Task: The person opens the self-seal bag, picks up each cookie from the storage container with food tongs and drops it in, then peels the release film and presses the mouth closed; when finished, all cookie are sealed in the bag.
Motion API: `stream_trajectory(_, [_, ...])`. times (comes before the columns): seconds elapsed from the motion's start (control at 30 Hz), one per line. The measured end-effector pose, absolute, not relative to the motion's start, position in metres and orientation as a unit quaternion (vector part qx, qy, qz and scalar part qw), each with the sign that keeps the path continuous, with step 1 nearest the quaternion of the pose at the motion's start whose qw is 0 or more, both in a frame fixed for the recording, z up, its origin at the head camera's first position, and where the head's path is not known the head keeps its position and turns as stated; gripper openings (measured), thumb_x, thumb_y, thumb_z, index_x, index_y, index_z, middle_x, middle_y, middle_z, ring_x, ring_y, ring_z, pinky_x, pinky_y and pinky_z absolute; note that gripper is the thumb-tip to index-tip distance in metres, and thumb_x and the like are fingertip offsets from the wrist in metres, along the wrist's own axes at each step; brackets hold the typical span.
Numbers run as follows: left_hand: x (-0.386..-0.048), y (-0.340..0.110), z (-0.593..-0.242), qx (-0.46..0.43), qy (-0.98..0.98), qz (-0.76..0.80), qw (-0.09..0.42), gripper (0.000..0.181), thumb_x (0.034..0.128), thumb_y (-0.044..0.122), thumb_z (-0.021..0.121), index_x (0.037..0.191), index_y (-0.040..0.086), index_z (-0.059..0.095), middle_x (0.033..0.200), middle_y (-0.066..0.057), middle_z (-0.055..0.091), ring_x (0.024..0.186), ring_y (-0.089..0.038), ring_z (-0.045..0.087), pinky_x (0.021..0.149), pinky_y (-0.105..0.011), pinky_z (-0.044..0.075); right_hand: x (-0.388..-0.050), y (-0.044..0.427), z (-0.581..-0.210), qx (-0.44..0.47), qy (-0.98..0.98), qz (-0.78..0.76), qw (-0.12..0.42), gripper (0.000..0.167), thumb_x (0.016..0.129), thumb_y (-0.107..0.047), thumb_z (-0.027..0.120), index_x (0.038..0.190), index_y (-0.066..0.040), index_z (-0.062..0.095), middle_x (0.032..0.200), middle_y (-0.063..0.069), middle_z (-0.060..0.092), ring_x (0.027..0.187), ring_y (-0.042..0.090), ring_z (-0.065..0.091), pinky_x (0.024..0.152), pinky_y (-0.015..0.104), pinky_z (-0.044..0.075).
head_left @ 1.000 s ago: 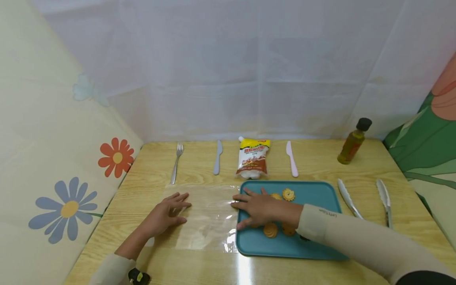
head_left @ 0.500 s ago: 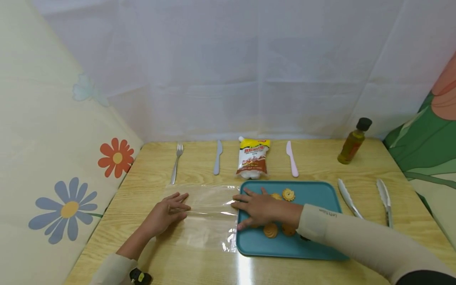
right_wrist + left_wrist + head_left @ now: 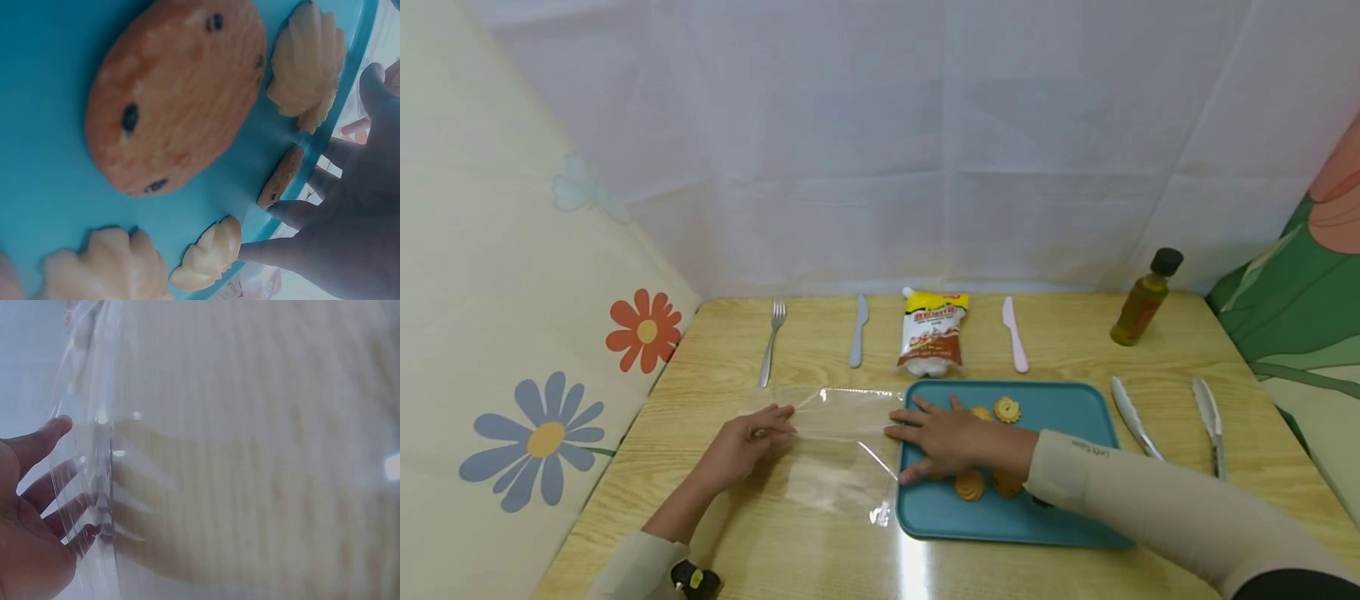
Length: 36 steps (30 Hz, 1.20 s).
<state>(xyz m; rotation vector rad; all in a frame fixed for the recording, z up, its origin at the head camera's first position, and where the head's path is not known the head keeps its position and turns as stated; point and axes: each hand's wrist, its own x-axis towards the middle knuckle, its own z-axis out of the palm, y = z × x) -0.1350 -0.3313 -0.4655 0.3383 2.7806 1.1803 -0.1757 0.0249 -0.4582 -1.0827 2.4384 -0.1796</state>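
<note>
A clear plastic bag (image 3: pixel 838 467) lies flat on the table left of the teal tray (image 3: pixel 1037 525), its upper layer raised in a crease. My left hand (image 3: pixel 751 442) pinches the bag's left edge. In the left wrist view, the left hand's fingers (image 3: pixel 69 515) show through the film, with the thumb in front. My right hand (image 3: pixel 951 437) is spread over the tray's left part, fingertips reaching its left rim and the bag's right edge. Several cookies lie in the tray, including a swirled cookie (image 3: pixel 969 484) and a dotted round cookie (image 3: pixel 178 94); the right hand hides some.
Along the back lie a fork (image 3: pixel 772 343), a grey-blue knife (image 3: pixel 859 332), a printed pouch (image 3: pixel 933 332) and a pink knife (image 3: pixel 1015 335). An oil bottle (image 3: pixel 1142 304) stands at the back right. Metal tongs (image 3: pixel 1210 421) lie right of the tray, partly under the right forearm.
My left fingers have closed from a loose spread onto the bag's edge. The bag's upper layer has lifted and creased toward the tray. The right hand has stayed in place.
</note>
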Motion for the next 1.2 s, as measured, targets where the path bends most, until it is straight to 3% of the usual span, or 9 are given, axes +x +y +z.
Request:
stream_trajectory(0.37, [-0.137,-0.331,-0.461,0.103,0.913,0.388,0.068,0.016,0.0986,0.004,0.066,0.107,0.006,0.079,0.142,-0.023,0.059,0.143,-0.050,0.039,0.115,-0.060,0.030,-0.176,0.027,-0.458,-0.397,0.884,-0.078,0.233,0.079,0.095,-0.069,0.054,0.163,-0.035,0.030,0.171,-0.009,0.022,0.159,0.029,0.009,0.118,0.073,0.016])
stream_trajectory(0.77, [-0.136,-0.333,-0.463,0.103,0.925,0.362,0.062,0.013,0.0955,0.001,0.069,0.101,0.009,0.078,0.145,-0.025,0.056,0.145,-0.051,0.035,0.116,-0.067,0.026,-0.182,0.033,-0.455,-0.410,0.868,-0.139,0.244,0.071,0.097,-0.063,0.058,0.157,-0.028,0.045,0.168,-0.010,0.031,0.159,0.029,0.013,0.118,0.073,0.017])
stream_trajectory(1.07, [-0.134,-0.329,-0.461,0.109,0.930,0.339,0.088,0.013,0.0949,0.006,0.073,0.106,0.009,0.077,0.153,-0.029,0.046,0.148,-0.055,0.024,0.116,-0.070,0.023,-0.182,0.030,-0.450,-0.427,0.868,-0.088,0.236,0.065,0.098,-0.062,0.058,0.155,-0.033,0.048,0.167,-0.010,0.032,0.158,0.031,0.017,0.116,0.073,0.024])
stream_trajectory(1.2, [-0.134,-0.323,-0.464,0.138,0.938,0.313,0.059,0.024,0.0916,0.009,0.077,0.115,0.008,0.076,0.149,-0.031,0.049,0.143,-0.059,0.032,0.111,-0.072,0.030,-0.182,0.029,-0.449,-0.431,0.869,-0.078,0.231,0.066,0.098,-0.063,0.057,0.155,-0.033,0.047,0.167,-0.009,0.033,0.157,0.031,0.018,0.115,0.073,0.026])
